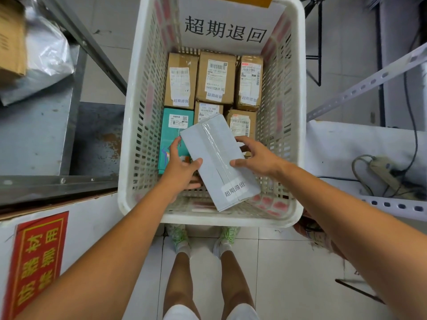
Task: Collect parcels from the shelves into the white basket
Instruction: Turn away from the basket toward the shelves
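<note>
Grey parcel is held slanted over the near end of the white basket, left hand and right hand gripping its long sides, probably to lay it flat beside the teal box

One wide-angle head view looks steeply down, close above the left hand and right hand; the white basket lies just beyond them.
</note>
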The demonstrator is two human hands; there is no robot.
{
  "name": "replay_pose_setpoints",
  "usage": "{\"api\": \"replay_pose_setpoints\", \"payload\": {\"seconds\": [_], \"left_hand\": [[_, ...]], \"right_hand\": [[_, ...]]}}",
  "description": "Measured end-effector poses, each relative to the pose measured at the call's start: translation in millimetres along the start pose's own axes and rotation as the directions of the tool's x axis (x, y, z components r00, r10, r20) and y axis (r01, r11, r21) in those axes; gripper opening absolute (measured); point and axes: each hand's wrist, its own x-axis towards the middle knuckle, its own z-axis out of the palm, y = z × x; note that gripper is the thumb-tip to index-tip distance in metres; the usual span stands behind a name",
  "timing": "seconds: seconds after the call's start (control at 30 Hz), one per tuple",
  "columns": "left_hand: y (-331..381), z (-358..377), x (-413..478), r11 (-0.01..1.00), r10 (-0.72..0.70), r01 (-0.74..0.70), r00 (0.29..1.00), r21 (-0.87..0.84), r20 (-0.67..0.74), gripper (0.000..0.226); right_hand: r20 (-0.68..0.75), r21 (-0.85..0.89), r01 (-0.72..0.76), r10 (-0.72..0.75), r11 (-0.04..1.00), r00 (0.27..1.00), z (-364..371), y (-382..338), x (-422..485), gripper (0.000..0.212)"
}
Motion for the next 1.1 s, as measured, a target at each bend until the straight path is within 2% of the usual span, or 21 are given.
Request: {"api": "replay_pose_setpoints", "payload": {"seconds": [0.1,0.3,0.5,0.7,0.9,1.1], "left_hand": [[3,-5,3,1.0,0.019,-0.019,1.0,-0.016,-0.004,0.085],[7,-12,6,0.997,0.003,-0.009,0.997,-0.08,-0.073,0.048],[9,-13,13,0.999,0.05,-0.051,0.992,-0.008,-0.112,0.043],[-10,-13,18,0.98,0.006,-0.006,1.0,0.2,-0.001,0.047],[-37,-11,34,0.933,-0.082,0.077,0.997,0.352,0.0,0.043],[-63,-14,61,0.847,-0.11,0.095,0.994,0.523,-0.001,0.042]], "right_hand": [[0.017,-0.033,0.006,-0.005,0.999,1.0,-4,-1,3,0.067],[0.075,-0.149,0.054,-0.043,0.987,0.996,-16,-7,5,0.065],[0.142,-0.258,0.1,-0.064,0.961,0.988,-23,-13,8,0.065],[0.212,-0.435,0.08,0.016,0.897,0.977,-28,-12,18,0.068],[0.218,-0.544,0.055,0.077,0.837,0.973,-18,2,37,0.07],[0.202,-0.646,0.106,0.035,0.756,0.979,-5,13,54,0.046]]}}
